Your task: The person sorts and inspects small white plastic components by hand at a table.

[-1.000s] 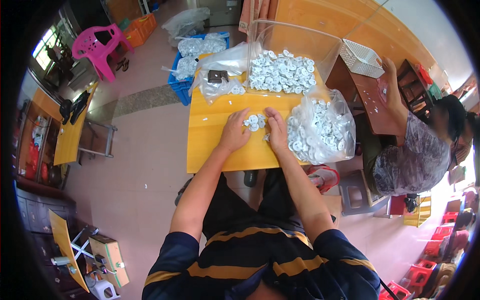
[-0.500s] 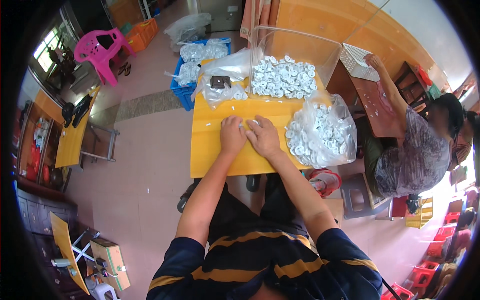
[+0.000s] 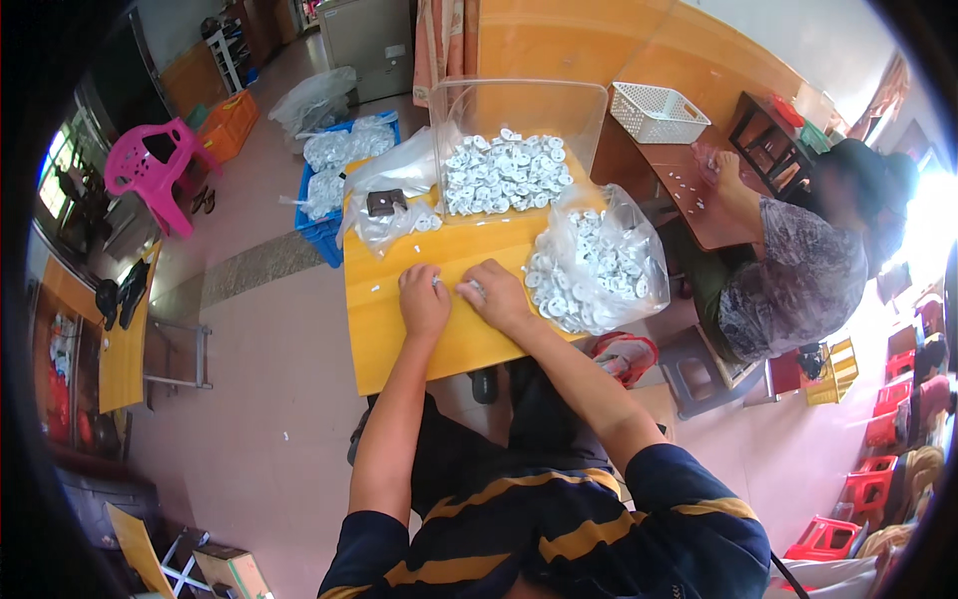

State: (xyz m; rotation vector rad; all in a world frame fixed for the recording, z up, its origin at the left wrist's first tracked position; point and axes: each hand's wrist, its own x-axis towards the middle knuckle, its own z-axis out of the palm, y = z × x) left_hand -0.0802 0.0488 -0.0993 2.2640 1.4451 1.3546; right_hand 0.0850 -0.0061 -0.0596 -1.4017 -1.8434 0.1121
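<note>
My left hand (image 3: 424,304) rests over the yellow table (image 3: 374,349), its fingers closed on a small white piece (image 3: 436,282). To its right, my right hand (image 3: 499,299) curls round a white plastic part (image 3: 472,289), mostly hidden by the fingers. A narrow gap separates the hands. An open plastic bag (image 3: 599,270) full of round white plastic parts lies just right of my right hand. Beyond the hands stands a see-through bin (image 3: 504,175) heaped with similar parts. Tiny white pieces (image 3: 375,289) lie left of my left hand.
Behind my left hand are a dark brown wallet-like object (image 3: 386,202) and loose plastic sheeting (image 3: 404,170). A blue crate (image 3: 319,240) of bagged parts stands at the table's left. On the right, another person (image 3: 798,260) sits at a brown table (image 3: 689,185) with a white basket (image 3: 659,113).
My hands have come apart, each with a small white piece. The whole view has shifted, with the table now further left. The other person's arm has lowered from the basket to the brown table.
</note>
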